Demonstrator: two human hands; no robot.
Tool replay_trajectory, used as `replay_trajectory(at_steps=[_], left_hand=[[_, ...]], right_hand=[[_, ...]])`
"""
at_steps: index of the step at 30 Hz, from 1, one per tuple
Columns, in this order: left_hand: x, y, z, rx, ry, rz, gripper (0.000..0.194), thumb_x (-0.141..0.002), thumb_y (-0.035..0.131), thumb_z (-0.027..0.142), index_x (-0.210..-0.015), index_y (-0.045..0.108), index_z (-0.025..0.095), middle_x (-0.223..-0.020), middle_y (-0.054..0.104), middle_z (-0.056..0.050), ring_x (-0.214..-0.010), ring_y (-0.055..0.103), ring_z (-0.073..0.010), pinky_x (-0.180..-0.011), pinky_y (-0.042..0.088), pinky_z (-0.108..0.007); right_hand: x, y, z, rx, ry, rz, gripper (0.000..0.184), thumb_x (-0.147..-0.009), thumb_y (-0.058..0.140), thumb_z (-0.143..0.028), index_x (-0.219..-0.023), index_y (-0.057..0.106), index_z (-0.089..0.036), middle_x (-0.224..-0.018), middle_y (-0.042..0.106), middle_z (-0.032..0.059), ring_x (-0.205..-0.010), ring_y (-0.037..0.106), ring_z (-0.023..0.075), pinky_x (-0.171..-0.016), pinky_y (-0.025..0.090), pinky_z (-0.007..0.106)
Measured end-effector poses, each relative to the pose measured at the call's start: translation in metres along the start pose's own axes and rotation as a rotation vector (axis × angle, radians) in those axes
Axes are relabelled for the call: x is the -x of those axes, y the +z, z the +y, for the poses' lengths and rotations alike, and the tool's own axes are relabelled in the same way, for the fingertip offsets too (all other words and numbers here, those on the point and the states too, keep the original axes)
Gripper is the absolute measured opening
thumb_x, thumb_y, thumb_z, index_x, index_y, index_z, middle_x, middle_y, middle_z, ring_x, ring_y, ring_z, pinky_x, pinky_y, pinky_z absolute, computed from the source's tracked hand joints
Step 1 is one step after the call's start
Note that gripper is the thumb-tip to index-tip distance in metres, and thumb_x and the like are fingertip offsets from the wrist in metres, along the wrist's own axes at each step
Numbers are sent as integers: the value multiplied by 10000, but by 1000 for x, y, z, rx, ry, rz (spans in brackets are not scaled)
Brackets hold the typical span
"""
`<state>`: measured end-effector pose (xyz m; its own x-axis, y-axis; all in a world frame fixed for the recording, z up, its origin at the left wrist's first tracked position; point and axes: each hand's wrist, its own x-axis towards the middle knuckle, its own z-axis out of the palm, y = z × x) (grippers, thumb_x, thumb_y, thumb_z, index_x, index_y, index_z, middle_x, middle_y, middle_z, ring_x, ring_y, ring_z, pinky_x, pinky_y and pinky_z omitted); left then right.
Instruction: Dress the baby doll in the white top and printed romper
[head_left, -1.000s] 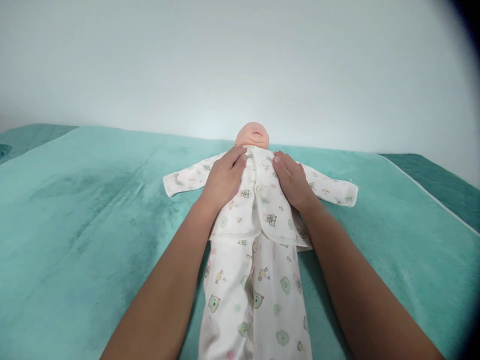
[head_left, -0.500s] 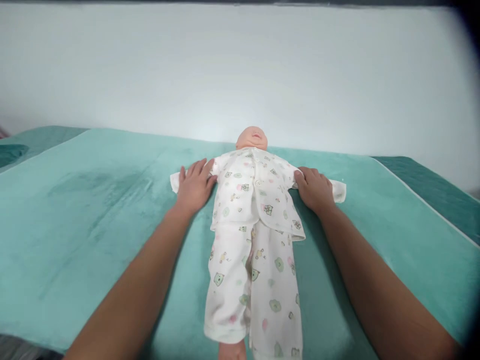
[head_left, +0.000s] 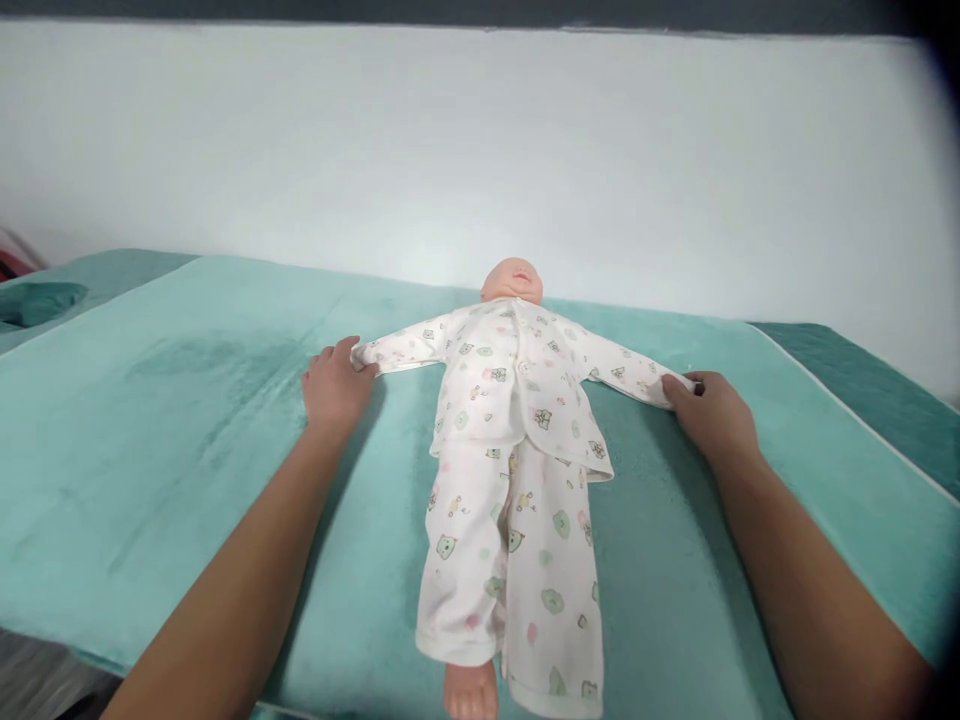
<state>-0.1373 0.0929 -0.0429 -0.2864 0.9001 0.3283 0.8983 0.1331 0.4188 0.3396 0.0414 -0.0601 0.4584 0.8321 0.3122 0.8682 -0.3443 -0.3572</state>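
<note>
A baby doll (head_left: pixel 513 280) lies on its back with its head toward the wall. It wears a white printed pajama top (head_left: pixel 517 385) and matching pajama pants (head_left: pixel 555 570). My left hand (head_left: pixel 335 385) pinches the cuff of the sleeve on the left side. The opposite sleeve's cuff is between the thumb and fingers of my right hand (head_left: pixel 709 410). Both sleeves stretch outward from the doll's body. One bare foot (head_left: pixel 470 690) shows below the left pant leg; the other foot is hidden. No doll hand shows at either cuff.
A light green blanket (head_left: pixel 187 450) covers the surface under the doll, with darker green borders at both sides. Behind it stands a white wall (head_left: pixel 480 150). A bunched dark green fold (head_left: pixel 41 303) lies at the far left. Grey floor (head_left: pixel 37 675) shows at the lower left.
My hands have slid outward from the sleeves' middles to their cuffs and closed on them. The sleeves are now pulled straighter. The view has tilted up slightly.
</note>
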Motion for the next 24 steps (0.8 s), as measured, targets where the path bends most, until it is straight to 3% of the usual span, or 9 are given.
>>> replay_trajectory(at_steps=[3,8,13,19,24], left_hand=[[-5,0,-5,276,-36,20,495,-794,579,265,-1284,637,235,-1026,693,-69,-946,639,-244,-918,509,-400],[-15,7,-12,567,-56,234,400,-793,586,246,-1167,723,221,-1089,665,-58,-928,620,-192,-920,519,-342],[-23,16,-13,794,-133,349,370,-736,618,219,-1079,757,230,-1070,664,-44,-826,618,-152,-793,524,-292],[-23,13,-6,903,-156,249,346,-717,597,223,-1025,754,212,-870,679,-28,-750,594,-154,-688,482,-270],[-19,11,1,771,-114,159,256,-801,588,327,-928,782,218,-848,727,-32,-781,621,-183,-758,489,-316]], right_hand=[[2,-9,-9,-216,138,-52,384,-879,529,-493,-1116,679,-230,-1036,706,155,-927,659,306,-760,498,398],[-1,0,-7,-629,166,157,289,-839,596,-521,-989,679,-289,-927,667,120,-836,647,299,-673,508,409],[-17,16,4,-709,250,352,212,-826,593,-374,-936,671,-212,-813,591,41,-832,644,279,-776,533,476],[-25,21,1,-791,278,398,233,-752,607,-259,-951,680,-162,-806,593,25,-759,604,201,-802,531,443],[-18,18,-8,-715,240,282,335,-795,590,-357,-1065,685,-182,-780,552,25,-805,623,251,-765,523,455]])
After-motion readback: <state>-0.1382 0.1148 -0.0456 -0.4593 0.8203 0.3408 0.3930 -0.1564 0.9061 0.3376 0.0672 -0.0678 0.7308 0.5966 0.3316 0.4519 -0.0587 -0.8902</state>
